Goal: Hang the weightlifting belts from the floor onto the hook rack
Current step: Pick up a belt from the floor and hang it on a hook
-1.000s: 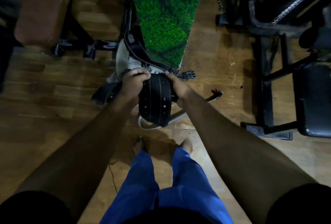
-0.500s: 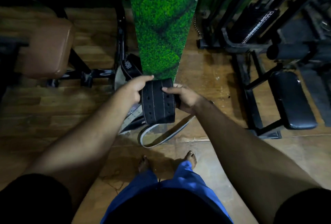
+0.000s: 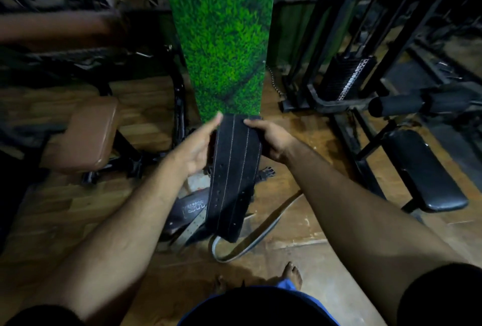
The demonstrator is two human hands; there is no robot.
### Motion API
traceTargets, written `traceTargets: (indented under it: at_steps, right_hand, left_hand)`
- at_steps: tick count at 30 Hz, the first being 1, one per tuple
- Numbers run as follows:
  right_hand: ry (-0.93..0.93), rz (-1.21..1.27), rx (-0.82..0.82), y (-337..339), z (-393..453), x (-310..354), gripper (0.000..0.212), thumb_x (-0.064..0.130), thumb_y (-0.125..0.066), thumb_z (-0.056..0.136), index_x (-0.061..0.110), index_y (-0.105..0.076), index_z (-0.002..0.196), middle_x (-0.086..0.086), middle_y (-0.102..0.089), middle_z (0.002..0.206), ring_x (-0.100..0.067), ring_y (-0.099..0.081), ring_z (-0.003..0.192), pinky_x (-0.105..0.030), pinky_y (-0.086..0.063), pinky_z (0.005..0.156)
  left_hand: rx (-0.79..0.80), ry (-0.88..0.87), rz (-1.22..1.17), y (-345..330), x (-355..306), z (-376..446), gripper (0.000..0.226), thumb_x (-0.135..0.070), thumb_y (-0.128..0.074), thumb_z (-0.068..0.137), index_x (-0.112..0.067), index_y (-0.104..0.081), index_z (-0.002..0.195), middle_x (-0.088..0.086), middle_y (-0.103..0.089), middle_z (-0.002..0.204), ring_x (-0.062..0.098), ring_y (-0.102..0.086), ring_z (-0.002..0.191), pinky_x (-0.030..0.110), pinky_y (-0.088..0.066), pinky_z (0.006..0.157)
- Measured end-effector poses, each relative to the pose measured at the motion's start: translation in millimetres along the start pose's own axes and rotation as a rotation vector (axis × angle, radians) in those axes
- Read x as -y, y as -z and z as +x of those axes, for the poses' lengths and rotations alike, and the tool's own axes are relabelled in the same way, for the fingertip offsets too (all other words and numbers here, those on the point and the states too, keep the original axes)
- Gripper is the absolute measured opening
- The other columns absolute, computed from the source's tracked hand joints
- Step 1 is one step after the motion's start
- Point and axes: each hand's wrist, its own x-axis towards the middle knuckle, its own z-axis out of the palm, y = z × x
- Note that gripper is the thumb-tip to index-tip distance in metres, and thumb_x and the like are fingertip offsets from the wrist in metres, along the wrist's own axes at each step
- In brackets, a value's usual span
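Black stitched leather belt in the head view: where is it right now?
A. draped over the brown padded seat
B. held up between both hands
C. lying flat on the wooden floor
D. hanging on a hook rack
B: the black stitched leather belt is held at its upper end between the left hand and the right hand, its lower end hanging above the other belts on the wooden floor.

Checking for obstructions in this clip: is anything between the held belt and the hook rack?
Cannot say: no hook rack shows in this view. Both hands, left hand and right hand, hold the black belt directly before the green pillar, with nothing between hands and belt.
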Motion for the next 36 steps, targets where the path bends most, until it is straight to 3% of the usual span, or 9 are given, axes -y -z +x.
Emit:
traceTargets:
  at_steps: [3, 6, 11, 15, 18, 22, 26, 29, 36]
  right_hand:
    - [0.034, -0.246, 0.215, -0.4, -7.1, 8.9, 0.031, 0.017, -0.069, 0.090, -0.004, -0.070, 0.113, -0.021, -0.074, 0.111, -0.026, -0.072, 0.091, -0.040, -0.057, 0.091]
    - [-0.013, -0.263, 0.299, 12.2, -21.1, 18.1, 0.011, 0.015, -0.063, 0.096, 0.010, -0.072, 0.098, -0.004, -0.078, 0.087, -0.015, -0.074, 0.075, -0.027, -0.059, 0.063]
    - [0.021, -0.079, 0.104, 30.8, -21.8, 37.5, 0.053, 0.068, -0.046, 0.093, 0.024, -0.073, 0.103, 0.000, -0.074, 0.092, -0.014, -0.066, 0.078, -0.025, -0.050, 0.061]
    - [0.229, 0.044, 0.078, 25.2, -24.4, 72.4, 0.032, 0.030, -0.061, 0.098, 0.004, -0.067, 0.117, -0.016, -0.077, 0.103, -0.023, -0.076, 0.082, -0.035, -0.062, 0.073]
    - [0.354, -0.033, 0.101, 14.9, -24.4, 79.9, 0.027, 0.014, -0.065, 0.095, -0.001, -0.066, 0.118, -0.016, -0.077, 0.101, -0.026, -0.075, 0.084, -0.037, -0.061, 0.077]
    - [0.344, -0.366, 0.200, 7.0, -34.3, 89.6, 0.021, 0.009, -0.071, 0.090, 0.009, -0.071, 0.111, -0.010, -0.078, 0.101, -0.026, -0.075, 0.089, -0.041, -0.061, 0.086]
    - [0.334, -0.315, 0.140, 11.6, -46.7, 105.3, 0.030, 0.037, -0.067, 0.094, 0.015, -0.071, 0.114, -0.006, -0.079, 0.104, -0.028, -0.076, 0.099, -0.035, -0.057, 0.082]
    - [0.346, -0.063, 0.108, 22.0, -44.5, 118.4, 0.069, 0.068, -0.055, 0.088, 0.013, -0.067, 0.128, -0.015, -0.074, 0.119, -0.031, -0.071, 0.111, -0.041, -0.054, 0.095]
    - [0.455, 0.081, 0.017, 10.2, -32.3, 134.1, 0.025, 0.015, -0.064, 0.096, -0.002, -0.068, 0.114, -0.027, -0.071, 0.110, -0.022, -0.074, 0.073, -0.033, -0.062, 0.071]
  left_hand:
    - [-0.097, 0.119, -0.018, 6.2, -27.3, 9.5, 0.076, -0.076, -0.055, 0.082, -0.010, -0.072, 0.114, 0.015, -0.077, 0.103, 0.027, -0.076, 0.093, 0.043, -0.059, 0.088]
    - [-0.122, 0.076, 0.004, -11.1, -43.1, 8.2, 0.037, -0.041, -0.056, 0.098, -0.007, -0.069, 0.091, 0.011, -0.076, 0.072, 0.022, -0.074, 0.061, 0.033, -0.061, 0.064]
    - [0.008, -0.212, 0.089, -36.1, -56.0, 10.6, 0.013, -0.019, -0.063, 0.096, -0.010, -0.070, 0.102, 0.008, -0.079, 0.086, 0.018, -0.075, 0.073, 0.035, -0.061, 0.076]
    - [0.167, -0.240, 0.230, -40.4, -53.7, -1.6, 0.028, -0.015, -0.067, 0.090, -0.010, -0.068, 0.118, 0.013, -0.076, 0.110, 0.023, -0.073, 0.097, 0.041, -0.058, 0.093]
    - [0.105, -0.218, 0.115, -33.8, -67.7, -4.2, 0.068, -0.036, -0.076, 0.080, -0.002, -0.055, 0.135, 0.017, -0.072, 0.121, 0.026, -0.071, 0.106, 0.047, -0.055, 0.098]
    - [-0.016, -0.238, -0.054, -37.1, -111.3, -0.7, 0.056, -0.052, -0.055, 0.093, -0.007, -0.065, 0.126, 0.019, -0.072, 0.118, 0.030, -0.072, 0.103, 0.043, -0.059, 0.087]
    - [-0.145, -0.375, -0.032, -55.2, -121.4, 8.4, 0.045, -0.025, -0.061, 0.097, 0.004, -0.056, 0.130, 0.024, -0.070, 0.116, 0.029, -0.074, 0.093, 0.041, -0.060, 0.080]
    - [-0.057, -0.567, 0.043, -61.2, -120.4, -0.7, 0.019, -0.013, -0.053, 0.101, -0.002, -0.067, 0.110, 0.011, -0.076, 0.100, 0.019, -0.074, 0.088, 0.034, -0.058, 0.081]
    - [0.067, -0.540, 0.219, -50.9, -114.3, -12.8, 0.024, -0.007, -0.060, 0.095, -0.009, -0.069, 0.117, 0.007, -0.076, 0.110, 0.020, -0.071, 0.102, 0.038, -0.054, 0.099]
